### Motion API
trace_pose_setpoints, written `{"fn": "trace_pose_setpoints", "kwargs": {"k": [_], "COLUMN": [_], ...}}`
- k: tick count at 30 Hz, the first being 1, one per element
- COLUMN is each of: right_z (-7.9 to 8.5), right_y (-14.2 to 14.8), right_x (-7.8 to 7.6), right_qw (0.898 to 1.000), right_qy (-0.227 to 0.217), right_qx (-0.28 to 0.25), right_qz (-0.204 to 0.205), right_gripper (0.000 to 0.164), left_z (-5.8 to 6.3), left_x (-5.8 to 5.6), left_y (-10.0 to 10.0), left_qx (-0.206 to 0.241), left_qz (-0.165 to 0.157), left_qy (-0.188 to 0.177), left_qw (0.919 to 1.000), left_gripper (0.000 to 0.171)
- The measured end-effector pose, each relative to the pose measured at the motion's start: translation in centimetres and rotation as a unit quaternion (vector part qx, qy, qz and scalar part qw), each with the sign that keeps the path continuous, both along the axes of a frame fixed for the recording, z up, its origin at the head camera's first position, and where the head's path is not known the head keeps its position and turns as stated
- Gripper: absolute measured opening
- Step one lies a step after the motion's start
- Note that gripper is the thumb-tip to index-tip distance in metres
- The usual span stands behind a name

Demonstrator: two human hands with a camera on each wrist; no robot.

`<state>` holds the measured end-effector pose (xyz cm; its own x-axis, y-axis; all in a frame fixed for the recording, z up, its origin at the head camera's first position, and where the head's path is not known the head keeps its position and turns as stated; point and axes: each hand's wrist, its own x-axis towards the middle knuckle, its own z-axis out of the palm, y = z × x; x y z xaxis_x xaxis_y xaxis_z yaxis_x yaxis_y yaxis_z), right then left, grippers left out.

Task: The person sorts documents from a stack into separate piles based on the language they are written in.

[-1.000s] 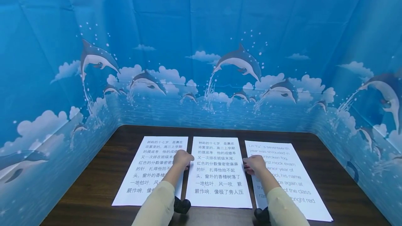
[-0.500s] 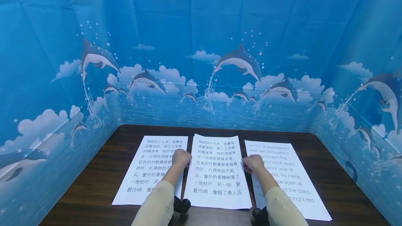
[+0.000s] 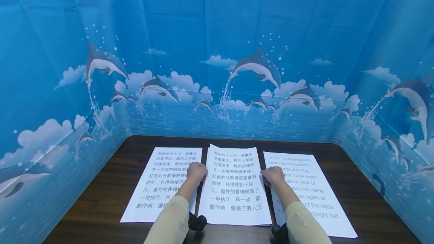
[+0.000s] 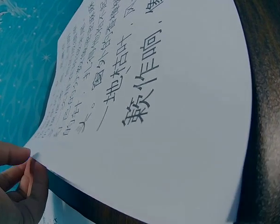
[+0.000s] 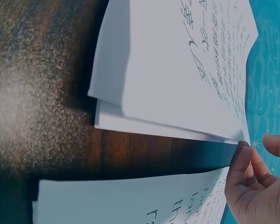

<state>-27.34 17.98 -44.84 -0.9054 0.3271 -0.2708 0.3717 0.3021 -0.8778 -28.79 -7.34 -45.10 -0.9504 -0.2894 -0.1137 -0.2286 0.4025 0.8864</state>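
Observation:
The middle sheet of paper [image 3: 234, 187], printed with Chinese text, lies between two other printed sheets, bowed, its far edge lifted at the corner. My left hand [image 3: 196, 172] pinches its left edge between thumb and fingers; in the left wrist view the fingertips [image 4: 21, 154] grip the margin of the curved paper [image 4: 191, 107]. On the opposite edge, my right hand [image 3: 273, 176] holds the sheet with curled fingers. The right wrist view shows those fingers [image 5: 240, 158] at the paper's edge, and another sheet [image 5: 109, 119] showing beneath the raised one.
To the left lies a sheet with Chinese text [image 3: 145, 199], partly under my left forearm. At right is a stack of paper with English text [image 3: 325, 195], partly under my right arm. The dark wooden table [image 3: 98, 195] is surrounded by a blue dolphin-print curtain [image 3: 190, 48].
The middle top sheet has come up from lying flat; it now bows, shifted slightly toward the left, its far corner raised. Both hands have moved slightly left with it.

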Motion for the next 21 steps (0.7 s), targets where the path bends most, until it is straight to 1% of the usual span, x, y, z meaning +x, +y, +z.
{"fn": "trace_pose_setpoints", "kwargs": {"k": [6, 11, 17, 21], "right_z": [0.06, 0.19, 0.15, 0.15], "right_y": [-0.25, -0.53, -0.61, -0.74], "right_x": [-0.05, 0.04, 0.23, 0.37], "right_qw": [1.000, 1.000, 1.000, 0.999], "right_qy": [0.004, 0.002, -0.004, -0.009], "right_qx": [-0.005, 0.000, 0.015, 0.032], "right_qz": [0.003, 0.010, 0.022, 0.024], "right_gripper": [0.024, 0.020, 0.021, 0.022], "left_z": [0.06, -0.09, -0.41, -0.52], "left_x": [0.15, 0.20, 0.04, -0.04], "left_y": [0.03, -0.02, -0.16, -0.30], "left_qx": [-0.003, -0.014, -0.013, -0.012], "left_qz": [-0.015, -0.024, -0.018, -0.016], "left_qy": [-0.003, -0.009, -0.023, -0.022], "left_qw": [0.9999, 0.9996, 0.9995, 0.9996], "left_gripper": [0.016, 0.018, 0.022, 0.024]}}
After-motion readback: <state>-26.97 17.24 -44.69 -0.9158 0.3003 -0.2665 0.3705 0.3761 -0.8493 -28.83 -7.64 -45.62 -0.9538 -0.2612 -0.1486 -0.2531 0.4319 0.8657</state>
